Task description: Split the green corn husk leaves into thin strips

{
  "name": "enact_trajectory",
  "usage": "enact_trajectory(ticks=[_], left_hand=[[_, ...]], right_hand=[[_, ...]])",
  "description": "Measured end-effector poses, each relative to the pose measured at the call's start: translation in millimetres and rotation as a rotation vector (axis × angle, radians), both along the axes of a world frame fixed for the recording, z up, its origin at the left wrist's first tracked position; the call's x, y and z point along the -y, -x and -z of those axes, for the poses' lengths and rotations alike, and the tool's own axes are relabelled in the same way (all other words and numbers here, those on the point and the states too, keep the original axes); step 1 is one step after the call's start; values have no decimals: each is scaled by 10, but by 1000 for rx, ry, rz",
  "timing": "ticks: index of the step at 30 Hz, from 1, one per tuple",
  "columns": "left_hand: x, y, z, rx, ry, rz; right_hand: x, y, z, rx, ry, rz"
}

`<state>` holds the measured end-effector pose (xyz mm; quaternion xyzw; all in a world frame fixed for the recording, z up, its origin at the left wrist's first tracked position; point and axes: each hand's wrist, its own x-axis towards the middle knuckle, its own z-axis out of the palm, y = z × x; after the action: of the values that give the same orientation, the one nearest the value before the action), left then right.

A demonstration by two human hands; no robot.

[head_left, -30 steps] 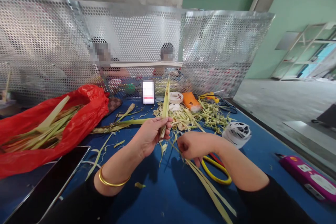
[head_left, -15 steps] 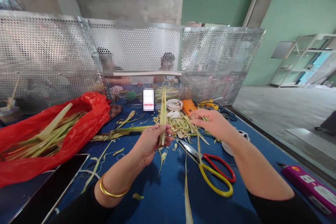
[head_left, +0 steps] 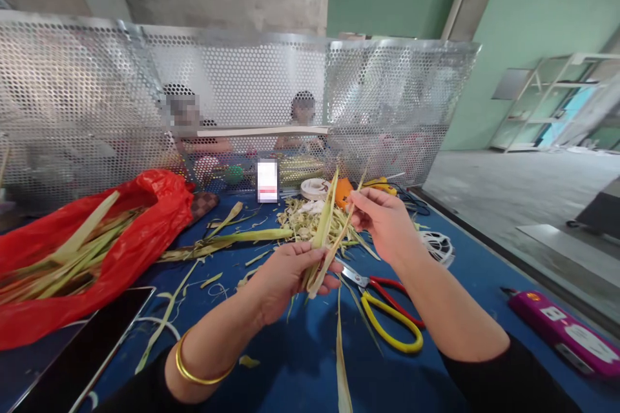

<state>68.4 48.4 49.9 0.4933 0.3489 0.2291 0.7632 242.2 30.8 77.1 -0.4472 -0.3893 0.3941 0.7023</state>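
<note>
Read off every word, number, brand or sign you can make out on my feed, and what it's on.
"B": large white letter on the purple device; the white marks after it are unclear.
Phone screen: blurred, unreadable.
White roll: dark marking too small to read.
Leaf in the left hand: no writing visible.

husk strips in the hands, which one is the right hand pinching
The narrow tan strip, pinched near its upper end by the right hand; the wider, greener piece beside it is held by the left hand alone.
</note>
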Motion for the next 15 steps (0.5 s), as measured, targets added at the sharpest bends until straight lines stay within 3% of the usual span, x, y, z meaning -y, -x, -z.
enact_trajectory(ticks=[15], left_hand=[[5, -3, 31, 23, -10, 42]], right_hand=[[-24, -18, 36, 113, 23, 56]])
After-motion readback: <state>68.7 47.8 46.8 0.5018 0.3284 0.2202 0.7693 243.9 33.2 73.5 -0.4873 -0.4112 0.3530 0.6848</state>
